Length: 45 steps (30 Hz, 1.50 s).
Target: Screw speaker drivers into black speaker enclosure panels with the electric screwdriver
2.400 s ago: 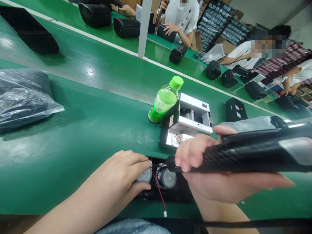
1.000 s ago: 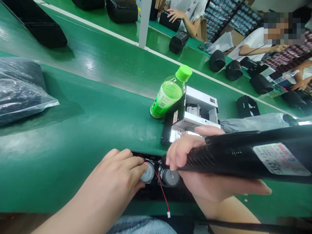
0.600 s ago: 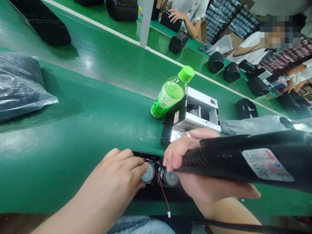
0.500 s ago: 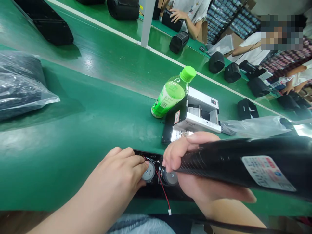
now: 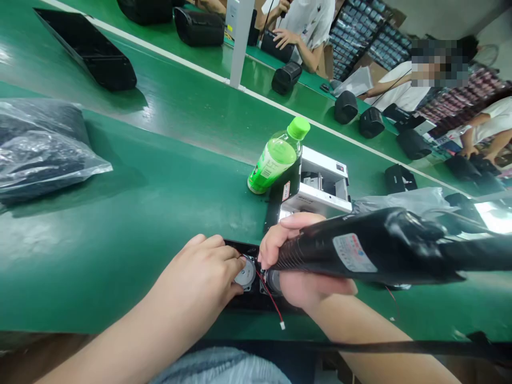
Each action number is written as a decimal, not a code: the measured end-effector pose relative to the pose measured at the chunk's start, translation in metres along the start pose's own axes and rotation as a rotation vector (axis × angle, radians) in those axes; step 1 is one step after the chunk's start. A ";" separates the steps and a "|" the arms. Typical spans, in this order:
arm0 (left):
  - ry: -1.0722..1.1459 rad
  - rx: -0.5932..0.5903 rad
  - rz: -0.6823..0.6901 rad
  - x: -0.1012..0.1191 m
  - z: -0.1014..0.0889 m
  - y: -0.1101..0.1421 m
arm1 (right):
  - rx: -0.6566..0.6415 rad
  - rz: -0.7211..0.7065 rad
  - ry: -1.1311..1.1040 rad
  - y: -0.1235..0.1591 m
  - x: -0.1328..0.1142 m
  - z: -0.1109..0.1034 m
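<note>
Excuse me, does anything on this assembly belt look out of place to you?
The green-capped drink bottle lies tilted against the white-and-black unit on the belt, odd among the work pieces. A red wire also trails loose from the speaker housing.

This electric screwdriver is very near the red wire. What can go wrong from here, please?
The corded electric screwdriver in the right hand is right beside the red wire, so it might pinch or scratch the wire. The left hand lies on a round speaker, and a slip of the tool could perhaps mark that speaker.
</note>
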State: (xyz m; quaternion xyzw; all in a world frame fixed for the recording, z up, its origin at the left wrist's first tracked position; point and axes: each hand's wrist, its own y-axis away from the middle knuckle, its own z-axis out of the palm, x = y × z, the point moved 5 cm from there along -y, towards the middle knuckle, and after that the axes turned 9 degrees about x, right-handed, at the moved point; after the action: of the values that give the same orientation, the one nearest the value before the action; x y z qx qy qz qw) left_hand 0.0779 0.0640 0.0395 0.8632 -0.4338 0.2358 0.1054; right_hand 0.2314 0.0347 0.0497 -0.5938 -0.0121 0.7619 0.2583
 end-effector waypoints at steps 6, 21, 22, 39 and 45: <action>-0.061 -0.013 -0.014 0.001 0.000 0.004 | 0.045 -0.093 -0.017 -0.006 -0.015 0.005; -0.177 0.117 0.180 -0.003 -0.001 0.003 | 0.300 -0.392 0.174 -0.067 -0.100 -0.052; -0.192 0.123 0.182 -0.002 -0.001 0.004 | 0.275 -0.359 0.178 -0.070 -0.094 -0.050; -0.139 0.132 0.151 0.000 -0.003 0.005 | 0.388 -0.299 0.213 -0.065 -0.086 -0.062; 0.064 0.408 0.127 0.015 -0.015 0.011 | 0.402 -0.206 0.054 -0.032 -0.107 -0.053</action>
State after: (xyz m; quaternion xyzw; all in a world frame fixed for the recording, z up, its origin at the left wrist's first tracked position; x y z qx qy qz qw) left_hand 0.0719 0.0529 0.0600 0.8296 -0.4273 0.3520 -0.0728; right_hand 0.3091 0.0039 0.1409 -0.5464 0.0862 0.7023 0.4482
